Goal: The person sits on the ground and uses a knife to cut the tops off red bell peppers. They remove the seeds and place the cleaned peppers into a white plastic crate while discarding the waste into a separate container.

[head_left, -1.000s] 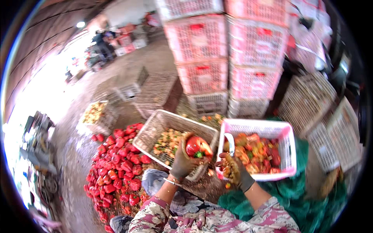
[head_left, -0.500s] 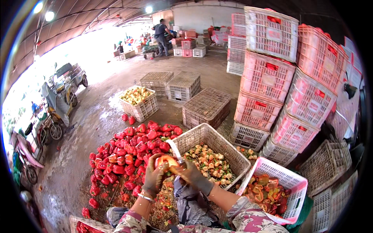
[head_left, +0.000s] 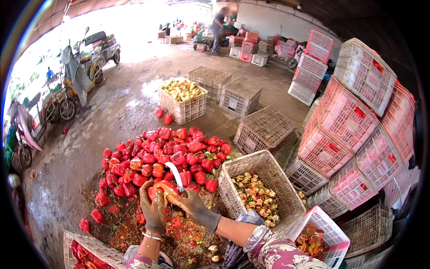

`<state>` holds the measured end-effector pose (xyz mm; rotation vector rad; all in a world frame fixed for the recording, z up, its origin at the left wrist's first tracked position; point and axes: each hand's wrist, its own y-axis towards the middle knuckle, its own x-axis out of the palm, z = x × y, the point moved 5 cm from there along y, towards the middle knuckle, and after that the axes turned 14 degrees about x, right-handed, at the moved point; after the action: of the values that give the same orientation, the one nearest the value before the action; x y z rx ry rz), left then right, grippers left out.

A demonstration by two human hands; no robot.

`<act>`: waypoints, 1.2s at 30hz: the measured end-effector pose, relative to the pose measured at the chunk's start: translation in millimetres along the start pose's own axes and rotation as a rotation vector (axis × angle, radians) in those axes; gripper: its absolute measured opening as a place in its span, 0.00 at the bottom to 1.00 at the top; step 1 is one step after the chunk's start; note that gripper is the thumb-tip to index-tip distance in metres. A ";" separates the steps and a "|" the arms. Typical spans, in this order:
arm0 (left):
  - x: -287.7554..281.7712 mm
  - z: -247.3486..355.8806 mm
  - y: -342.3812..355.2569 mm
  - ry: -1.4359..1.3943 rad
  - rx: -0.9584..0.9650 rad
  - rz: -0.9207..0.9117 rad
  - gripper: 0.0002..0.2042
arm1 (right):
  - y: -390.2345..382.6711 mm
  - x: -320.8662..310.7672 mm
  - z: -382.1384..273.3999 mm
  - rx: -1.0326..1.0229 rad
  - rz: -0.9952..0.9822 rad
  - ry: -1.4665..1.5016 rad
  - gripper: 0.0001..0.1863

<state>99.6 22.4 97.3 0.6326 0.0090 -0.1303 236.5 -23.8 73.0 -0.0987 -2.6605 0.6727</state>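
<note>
Low in the middle, my gloved left hand grips a cut red pepper. My gloved right hand holds a curved white-bladed knife upright, its fingers against the same pepper. Just beyond is a large pile of red peppers on the littered floor. To the right, a grey crate holds pale cores with green stems. A white-and-pink basket of pepper pieces sits at lower right, and a crate of red peppers at lower left.
Crates stand beyond the pile: one of pale scraps and lidded grey ones. Tall crate stacks rise at the right. Scooters and carts line the bright left side. A person stands far back near more crates.
The view has swung toward the left, shifting the stacks rightward. Both hands, joined on the pepper since half a second ago, now sit further left in the picture; a second ago they were apart.
</note>
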 end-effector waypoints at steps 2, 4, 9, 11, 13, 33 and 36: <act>-7.1 -20.5 -7.2 -0.076 -0.094 0.098 0.19 | 24.7 -9.6 -0.1 -0.353 0.177 -0.434 0.17; -6.8 -32.5 -10.1 -0.121 -0.138 0.156 0.18 | 35.0 -9.3 14.6 -0.860 0.326 -0.926 0.19; -13.5 -48.7 -0.2 -0.062 -0.146 0.177 0.15 | 47.5 -5.3 20.5 -0.698 0.263 -0.973 0.19; -22.8 -60.7 -1.7 -0.155 -0.203 0.275 0.14 | 47.4 -2.9 15.7 -0.449 0.220 -0.727 0.21; -37.2 -71.8 -4.0 -0.219 -0.244 0.394 0.15 | 34.9 9.4 6.5 -0.534 0.257 -0.793 0.23; -40.5 -44.6 11.4 -0.068 -0.136 0.513 0.14 | 5.8 7.5 18.3 -0.657 0.218 -0.890 0.21; -36.3 -43.8 13.1 0.052 -0.065 0.428 0.16 | 23.4 -6.6 46.7 -0.966 0.351 -1.178 0.22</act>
<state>66.6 62.9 71.4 0.5603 -0.0716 0.2990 223.8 -24.9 21.9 -0.5883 -3.8683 -0.8509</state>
